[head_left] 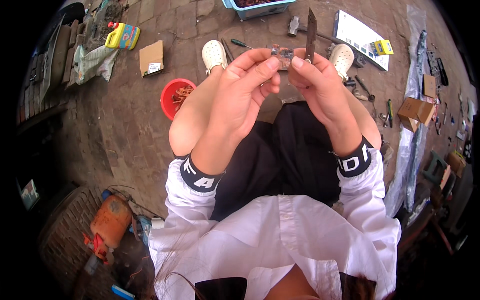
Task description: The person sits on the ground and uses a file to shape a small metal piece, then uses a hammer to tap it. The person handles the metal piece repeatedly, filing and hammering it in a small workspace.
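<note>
Between my fingertips at the top centre is a small copper-coloured piece with grey metal parts. My left hand is closed in a pinch on its left end, thumb on top. My right hand pinches the right end with the thumb and also grips a dark, narrow metal blade, which stands up from the fingers. Its handle is mostly hidden by my hand. A red bowl of copper-coloured pieces sits on the paving beside my left leg.
Around me lie a blue tub, a hammer, a screwdriver, flat cardboard, a yellow jug, a white sheet, boxes, long plastic wrapping, scattered tools and an orange cylinder.
</note>
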### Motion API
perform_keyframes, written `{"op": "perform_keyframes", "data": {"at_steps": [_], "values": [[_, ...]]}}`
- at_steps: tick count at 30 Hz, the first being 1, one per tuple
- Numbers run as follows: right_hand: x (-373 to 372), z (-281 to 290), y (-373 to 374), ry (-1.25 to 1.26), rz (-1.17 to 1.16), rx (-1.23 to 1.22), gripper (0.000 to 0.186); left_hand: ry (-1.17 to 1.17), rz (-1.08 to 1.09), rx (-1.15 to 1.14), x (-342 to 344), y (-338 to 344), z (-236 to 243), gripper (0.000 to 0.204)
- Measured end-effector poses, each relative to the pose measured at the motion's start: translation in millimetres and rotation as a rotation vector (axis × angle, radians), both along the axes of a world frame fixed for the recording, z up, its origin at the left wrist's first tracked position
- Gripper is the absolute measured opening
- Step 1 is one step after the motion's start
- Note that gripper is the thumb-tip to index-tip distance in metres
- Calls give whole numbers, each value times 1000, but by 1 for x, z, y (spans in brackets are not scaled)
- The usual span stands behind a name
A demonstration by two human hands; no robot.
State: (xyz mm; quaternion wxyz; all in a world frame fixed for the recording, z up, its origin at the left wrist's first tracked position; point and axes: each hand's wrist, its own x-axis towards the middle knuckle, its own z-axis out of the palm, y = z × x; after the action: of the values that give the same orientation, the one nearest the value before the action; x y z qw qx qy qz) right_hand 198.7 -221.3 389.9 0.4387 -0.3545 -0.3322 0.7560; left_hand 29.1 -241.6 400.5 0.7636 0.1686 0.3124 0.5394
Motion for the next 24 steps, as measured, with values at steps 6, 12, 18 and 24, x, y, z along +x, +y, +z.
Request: {"op": "perform_keyframes", "data": {"at_steps": [6,12,18,24], "values": [[2,0,3,246,187,-107,27,-89,-22,5,-1,-1,1,8],[-1,-2,0,242,238,-99,24,1,-7,92,5,-1,5,3],[-3,3,-4,379,310,-146,20,9,-84,331,7,2,9,8],[-4,5,-4,33,220,-48,25,128,-126,338,-7,6,10,12]]}}
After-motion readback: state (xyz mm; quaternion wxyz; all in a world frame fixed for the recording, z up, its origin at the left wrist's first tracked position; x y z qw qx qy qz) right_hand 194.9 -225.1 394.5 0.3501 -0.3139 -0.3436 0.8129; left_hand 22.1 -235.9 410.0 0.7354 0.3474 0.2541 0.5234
